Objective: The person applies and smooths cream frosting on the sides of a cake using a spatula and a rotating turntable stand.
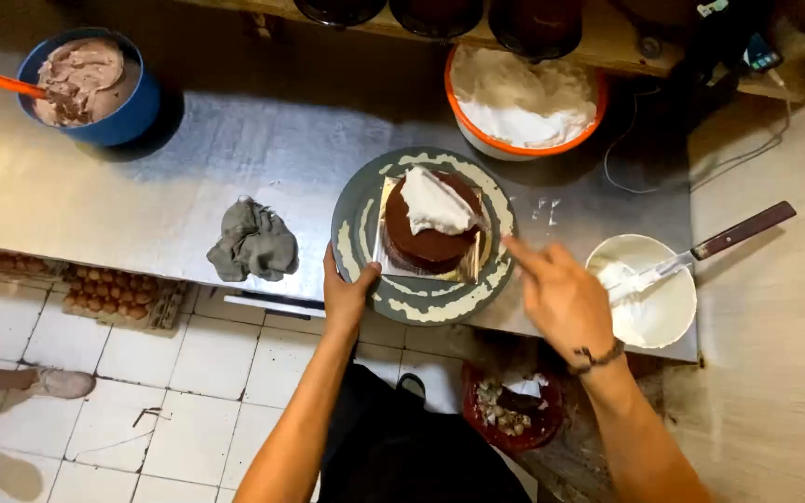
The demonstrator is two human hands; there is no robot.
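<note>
A round chocolate cake (426, 237) with a dollop of white cream (435, 203) on top sits on a gold square board on a grey turntable (358, 219) smeared with cream. My left hand (347, 293) grips the turntable's near left rim. My right hand (556, 293) hovers at the turntable's right edge, index finger extended toward it, holding nothing. A white bowl of cream (673, 317) with a brown-handled palette knife (715, 244) resting in it stands just right of that hand.
A crumpled grey cloth (253, 242) lies left of the turntable. A blue bowl of brownish cream (95, 79) with an orange spatula stands far left; an orange bowl of white cream (524, 98) behind. Egg trays (109, 293) and a red bin (514, 410) sit below the table. Another person's foot (58, 382) is at left.
</note>
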